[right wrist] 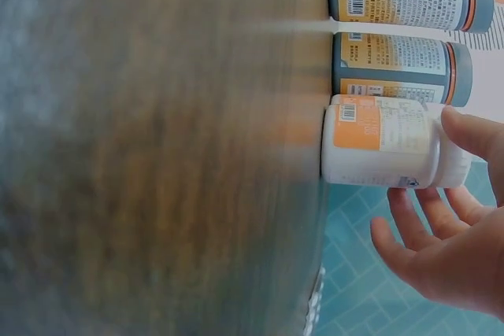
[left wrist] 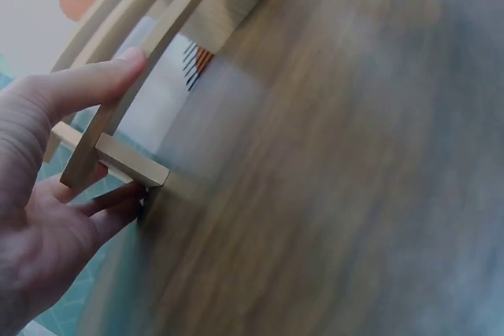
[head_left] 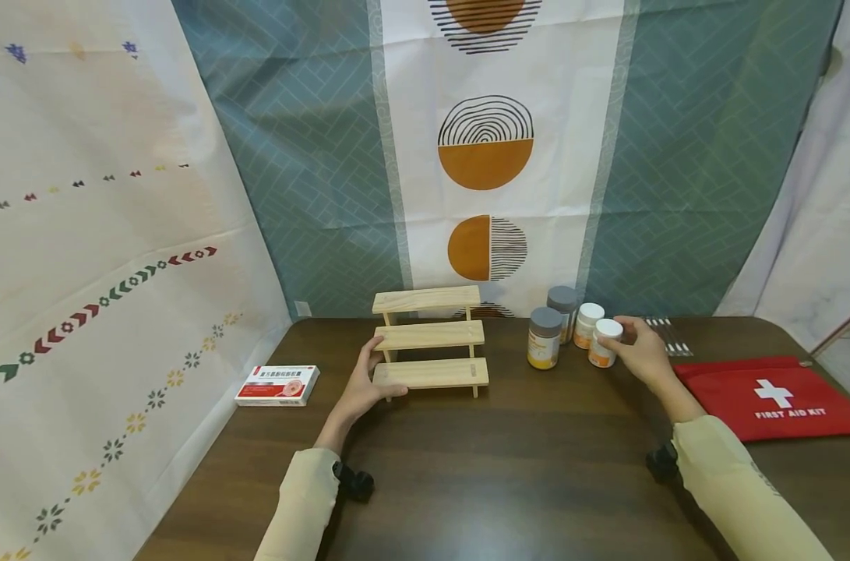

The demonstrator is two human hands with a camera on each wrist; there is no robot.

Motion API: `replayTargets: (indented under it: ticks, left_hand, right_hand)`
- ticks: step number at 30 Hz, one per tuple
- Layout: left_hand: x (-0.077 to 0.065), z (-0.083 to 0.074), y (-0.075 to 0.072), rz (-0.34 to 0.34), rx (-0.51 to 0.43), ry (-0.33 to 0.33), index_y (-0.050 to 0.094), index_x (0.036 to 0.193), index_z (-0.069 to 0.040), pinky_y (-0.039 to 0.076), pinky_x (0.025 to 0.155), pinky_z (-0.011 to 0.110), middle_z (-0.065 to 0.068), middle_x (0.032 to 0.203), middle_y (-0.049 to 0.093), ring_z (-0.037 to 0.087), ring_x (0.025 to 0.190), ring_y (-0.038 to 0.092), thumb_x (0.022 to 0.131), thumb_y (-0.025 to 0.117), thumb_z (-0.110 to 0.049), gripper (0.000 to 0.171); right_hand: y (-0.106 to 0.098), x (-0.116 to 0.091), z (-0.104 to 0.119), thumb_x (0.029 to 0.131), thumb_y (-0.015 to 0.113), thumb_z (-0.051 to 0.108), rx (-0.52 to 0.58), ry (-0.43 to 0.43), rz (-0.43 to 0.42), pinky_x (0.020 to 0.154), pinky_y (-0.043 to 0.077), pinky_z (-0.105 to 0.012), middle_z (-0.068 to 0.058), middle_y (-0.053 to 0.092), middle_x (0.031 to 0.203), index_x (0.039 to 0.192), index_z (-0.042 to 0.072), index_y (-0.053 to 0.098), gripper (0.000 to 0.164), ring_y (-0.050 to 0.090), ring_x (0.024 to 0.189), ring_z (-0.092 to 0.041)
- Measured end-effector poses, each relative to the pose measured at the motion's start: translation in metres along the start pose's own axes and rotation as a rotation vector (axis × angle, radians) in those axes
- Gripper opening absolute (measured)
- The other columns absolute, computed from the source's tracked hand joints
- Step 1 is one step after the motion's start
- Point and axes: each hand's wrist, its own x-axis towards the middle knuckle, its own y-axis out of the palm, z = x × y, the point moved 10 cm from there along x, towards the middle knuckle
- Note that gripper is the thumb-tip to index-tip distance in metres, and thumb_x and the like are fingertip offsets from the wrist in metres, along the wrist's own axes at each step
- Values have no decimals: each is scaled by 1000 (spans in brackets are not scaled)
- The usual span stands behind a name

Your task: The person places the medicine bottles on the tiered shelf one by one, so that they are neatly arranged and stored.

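Observation:
A three-tier wooden display rack [head_left: 432,336] stands near the back of the brown table. My left hand [head_left: 360,387] grips its left end, the thumb on the front step and the fingers around the side; the left wrist view shows this hand [left wrist: 67,171] close up on the wooden rack [left wrist: 130,159]. To the right, my right hand [head_left: 642,351] holds a white pill bottle [head_left: 602,352] by its cap and side. In the right wrist view the thumb lies at the cap of the bottle [right wrist: 394,147], which stands on the table.
Beside the held bottle are another white bottle [head_left: 589,313] and two grey-capped jars, one in front [head_left: 544,348] and one behind [head_left: 562,298]. A red first aid pouch [head_left: 768,401] and small wrapped sticks [head_left: 666,336] lie right. A medicine box [head_left: 277,386] lies left.

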Motion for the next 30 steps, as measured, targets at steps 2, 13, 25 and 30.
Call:
replayTargets:
  ticks: [2, 13, 25, 30]
  left_hand:
    - [-2, 2, 0, -5, -16, 2, 17, 154, -23, 51, 68, 29, 25, 149, 38, 36, 111, 54, 75, 81, 1, 104]
    - [-13, 18, -4, -4, -148, -28, 10, 157, -32, 52, 75, 23, 22, 156, 31, 41, 127, 49, 80, 76, 0, 107]
    - [-13, 21, -12, -19, -216, 37, 14, 158, -28, 47, 100, 31, 24, 158, 26, 41, 139, 40, 82, 78, -15, 100]
    - [-10, 19, -11, 44, -254, 61, 11, 158, -28, 44, 105, 33, 24, 160, 22, 38, 144, 32, 85, 76, -15, 98]
  right_hand:
    - [1, -1, -1, 91, 68, 20, 17, 7, -2, 67, 37, -5, -38, 53, 129, 135, -14, 42, 61, 56, 115, -49]
    - [1, -5, -6, 91, 68, 22, 59, 50, -21, 66, 35, 0, -36, 54, 130, 136, -10, 45, 60, 56, 118, -46]
    - [-34, 0, 10, 90, 69, 30, 84, 76, -82, 65, 40, -3, -15, 57, 122, 138, -3, 48, 62, 41, 81, 18]
    - [-47, 5, 24, 89, 69, 35, 76, 67, -75, 67, 40, -6, 17, 51, 106, 139, -1, 46, 66, 40, 82, 19]
